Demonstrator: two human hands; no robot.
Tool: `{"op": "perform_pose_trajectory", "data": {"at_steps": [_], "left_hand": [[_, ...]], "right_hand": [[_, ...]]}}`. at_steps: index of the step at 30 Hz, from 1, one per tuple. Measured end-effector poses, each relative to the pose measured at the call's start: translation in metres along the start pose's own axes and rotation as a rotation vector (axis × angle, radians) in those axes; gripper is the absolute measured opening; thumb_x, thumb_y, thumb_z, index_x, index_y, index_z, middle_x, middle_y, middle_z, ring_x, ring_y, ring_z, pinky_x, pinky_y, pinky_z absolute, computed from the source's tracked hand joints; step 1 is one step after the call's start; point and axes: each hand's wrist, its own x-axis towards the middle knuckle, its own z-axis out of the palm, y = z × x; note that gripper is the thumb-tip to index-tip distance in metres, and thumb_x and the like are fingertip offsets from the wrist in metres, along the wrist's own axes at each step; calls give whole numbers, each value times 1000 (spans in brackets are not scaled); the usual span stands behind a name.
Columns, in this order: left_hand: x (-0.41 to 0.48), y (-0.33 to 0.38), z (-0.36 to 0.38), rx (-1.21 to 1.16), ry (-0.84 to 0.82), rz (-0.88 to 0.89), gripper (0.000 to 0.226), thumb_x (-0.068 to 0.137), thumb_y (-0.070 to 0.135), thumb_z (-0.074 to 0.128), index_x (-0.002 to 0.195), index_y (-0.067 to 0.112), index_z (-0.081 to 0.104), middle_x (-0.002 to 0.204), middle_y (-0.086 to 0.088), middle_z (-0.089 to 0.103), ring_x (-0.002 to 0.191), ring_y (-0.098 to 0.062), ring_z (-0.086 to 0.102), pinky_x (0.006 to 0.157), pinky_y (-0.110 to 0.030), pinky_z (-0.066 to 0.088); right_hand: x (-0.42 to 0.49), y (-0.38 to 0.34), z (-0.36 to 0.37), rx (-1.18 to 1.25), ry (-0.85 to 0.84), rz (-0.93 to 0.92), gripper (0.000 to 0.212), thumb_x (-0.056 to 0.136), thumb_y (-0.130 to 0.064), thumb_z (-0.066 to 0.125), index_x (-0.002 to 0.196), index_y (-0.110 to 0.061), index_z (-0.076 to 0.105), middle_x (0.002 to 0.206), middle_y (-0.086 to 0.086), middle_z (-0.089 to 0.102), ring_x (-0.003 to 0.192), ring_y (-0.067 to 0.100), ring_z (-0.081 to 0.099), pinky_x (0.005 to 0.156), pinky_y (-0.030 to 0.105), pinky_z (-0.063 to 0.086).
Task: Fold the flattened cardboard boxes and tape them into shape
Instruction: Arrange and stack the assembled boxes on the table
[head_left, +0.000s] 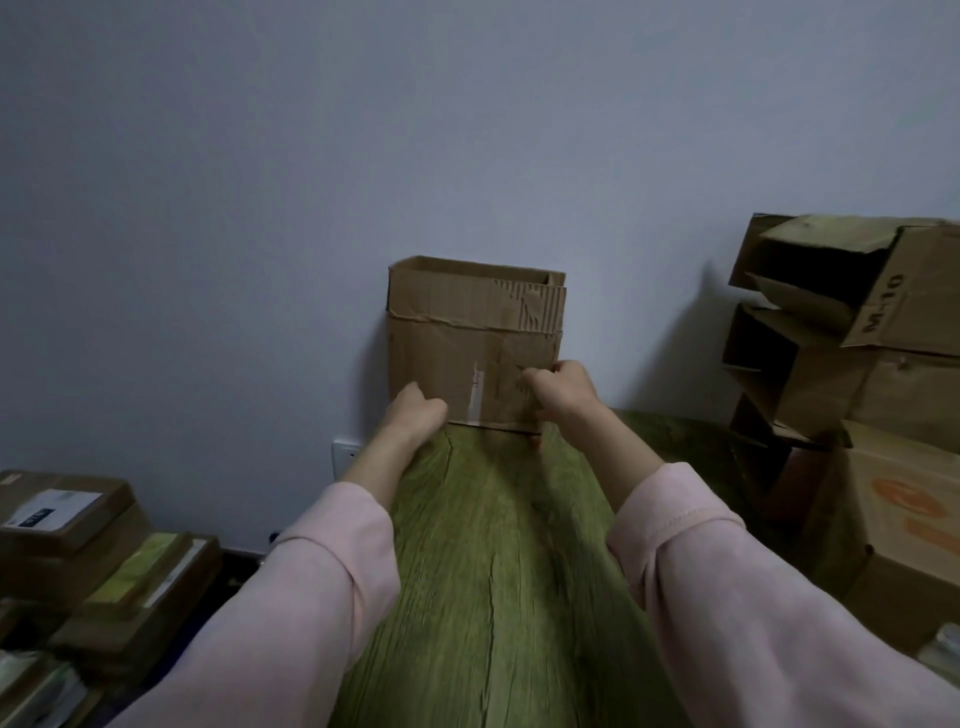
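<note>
A brown cardboard box (470, 338) stands upright at the far end of the green wooden table (493, 545), close to the wall, with its top flaps up and open. A strip of old tape runs down its front face. My left hand (415, 408) holds the box at its lower left corner, fingers hidden behind the edge. My right hand (558, 389) grips the lower right edge, fingers curled round the cardboard and one fingertip showing under the box's bottom. Both arms wear pink sleeves.
Several folded boxes (852, 322) are stacked on the right of the table, openings facing left. A pile of flattened cardboard (88, 561) lies low on the left. A white wall socket (345, 457) sits beside the table's far left edge.
</note>
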Motion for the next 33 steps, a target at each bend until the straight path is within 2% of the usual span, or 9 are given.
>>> {"op": "perform_pose_trajectory", "data": {"at_steps": [3,8,13,16,21,25,28,30,33], "left_hand": [[10,-2,11,38,-4,20,69,87,3,47,149,5,16,155,-13,21,141,-30,23,114,-35,25],[10,-1,17,83,-18,40,70,90,3,43,150,5,9,158,-13,8,144,-30,15,115,-33,20],[-6,7,1,92,21,-11,51,89,6,47,138,-5,36,141,-22,42,128,-35,42,104,-36,38],[-31,32,-18,86,16,34,46,92,11,49,133,-7,40,138,-20,44,126,-34,44,100,-34,37],[-89,102,-43,-21,-15,210,43,87,14,55,126,-4,49,114,-16,56,108,-29,56,97,-43,48],[-154,155,-33,-109,-94,337,7,88,11,54,90,6,59,99,-14,56,108,-31,59,98,-44,47],[-199,171,-3,-107,-208,389,33,89,15,55,118,-2,54,100,-11,56,102,-24,58,100,-39,47],[-226,171,23,-73,-305,363,43,93,18,52,130,-2,45,125,-19,54,116,-31,53,102,-41,41],[-252,157,60,-22,-409,280,51,97,29,48,139,3,38,148,-21,34,132,-36,38,103,-42,39]], "right_hand": [[8,0,4,-44,21,-30,28,89,-16,54,113,-2,56,105,12,61,96,28,59,84,39,53],[12,4,8,-110,28,-40,30,90,-16,53,116,-2,51,110,12,57,101,28,56,91,42,50],[-5,-12,-9,-74,-36,-11,18,89,-14,53,104,-3,54,107,14,61,101,30,59,90,46,53],[-30,-39,-38,-55,1,-51,11,89,-10,53,97,-4,50,88,6,53,92,26,55,87,47,54],[-91,-101,-102,-32,18,-193,40,88,-8,57,124,7,50,107,14,52,88,19,51,80,42,56],[-158,-126,-168,-87,103,-355,43,89,-11,57,130,-2,52,112,8,58,104,20,55,84,42,56],[-202,-111,-219,-277,193,-425,37,90,-15,55,126,-6,57,115,4,61,103,18,58,89,41,54],[-227,-87,-252,-359,283,-399,32,91,-14,52,121,-7,61,107,1,61,98,17,58,87,36,52],[-253,-39,-294,-427,484,-204,37,91,-14,53,126,-2,56,123,12,60,112,26,55,90,33,42]]}}
